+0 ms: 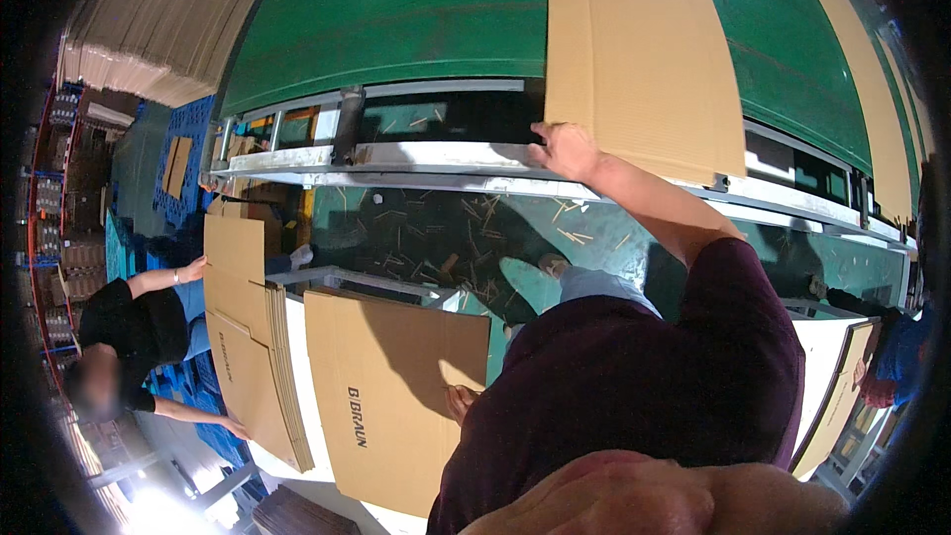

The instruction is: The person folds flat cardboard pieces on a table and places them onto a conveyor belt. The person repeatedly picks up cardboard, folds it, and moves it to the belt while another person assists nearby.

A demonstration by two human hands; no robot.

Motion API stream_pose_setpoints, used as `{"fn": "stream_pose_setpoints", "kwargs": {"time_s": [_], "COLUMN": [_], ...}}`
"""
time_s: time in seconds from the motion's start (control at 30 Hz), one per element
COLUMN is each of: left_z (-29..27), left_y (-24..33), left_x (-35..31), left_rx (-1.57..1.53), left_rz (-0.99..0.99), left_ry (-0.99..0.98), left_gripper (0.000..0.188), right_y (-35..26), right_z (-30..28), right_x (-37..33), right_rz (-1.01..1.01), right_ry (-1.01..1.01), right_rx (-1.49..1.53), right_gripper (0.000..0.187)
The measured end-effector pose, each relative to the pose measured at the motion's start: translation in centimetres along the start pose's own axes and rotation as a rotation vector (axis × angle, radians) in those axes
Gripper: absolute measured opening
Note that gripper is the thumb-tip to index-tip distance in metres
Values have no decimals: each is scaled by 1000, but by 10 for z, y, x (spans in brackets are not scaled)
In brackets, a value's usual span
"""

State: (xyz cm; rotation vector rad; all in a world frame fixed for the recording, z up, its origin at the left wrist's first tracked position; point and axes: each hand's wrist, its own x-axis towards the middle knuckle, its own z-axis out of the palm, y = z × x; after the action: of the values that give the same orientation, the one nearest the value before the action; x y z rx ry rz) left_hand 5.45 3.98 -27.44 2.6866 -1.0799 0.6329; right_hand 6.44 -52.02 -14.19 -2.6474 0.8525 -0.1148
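Observation:
My right arm reaches across to a brown flat cardboard sheet (644,59) lying on the green conveyor belt. At the sheet's near left corner is my right hand (568,151), its fingers apart. To my left, a printed flat cardboard sheet (386,367) lies on a white-topped table. My left hand (461,403) is closed at that sheet's right edge, partly hidden by my dark shirt.
A metal rail (426,156) edges the green belt (416,20). At left, a co-worker (139,327) has both hands on a stack of cardboard (248,376). Another person (897,347) stands at far right. Scraps (475,223) litter the floor. A tall cardboard stack (163,15) stands back left.

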Motion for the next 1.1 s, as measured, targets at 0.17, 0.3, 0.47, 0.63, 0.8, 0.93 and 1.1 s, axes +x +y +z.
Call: {"fn": "stream_pose_setpoints", "kwargs": {"time_s": [0.17, 0.3, 0.47, 0.63, 0.8, 0.93, 1.1], "left_z": [-8, -4, 5, 14, -4, -10, -26], "left_y": [-1, -14, -19, -28, -17, -4, 10], "left_x": [-2, -19, -26, -29, -19, -17, 8], "left_rx": [-91, -107, -75, -14, -75, -104, -171], "left_rz": [-17, -150, -78, 7, 2, -98, -208], "left_ry": [-105, -321, -270, -217, -213, -287, -369], "left_gripper": [54, 67, 62, 57, 72, 68, 56], "right_y": [131, 233, 182, 80, -60, -58, 76], "right_z": [-19, 0, 7, -14, -163, -260, -199], "right_x": [-39, -100, -58, 12, -29, -5, 136], "right_rz": [299, 623, -64, -314, -584, -212, 22], "right_ry": [179, -37, 192, 338, 745, 1313, 1027], "right_rx": [-541, -841, -591, -135, 33, 756, 517], "right_gripper": [37, 58, 45, 42, 38, 21, 43]}}
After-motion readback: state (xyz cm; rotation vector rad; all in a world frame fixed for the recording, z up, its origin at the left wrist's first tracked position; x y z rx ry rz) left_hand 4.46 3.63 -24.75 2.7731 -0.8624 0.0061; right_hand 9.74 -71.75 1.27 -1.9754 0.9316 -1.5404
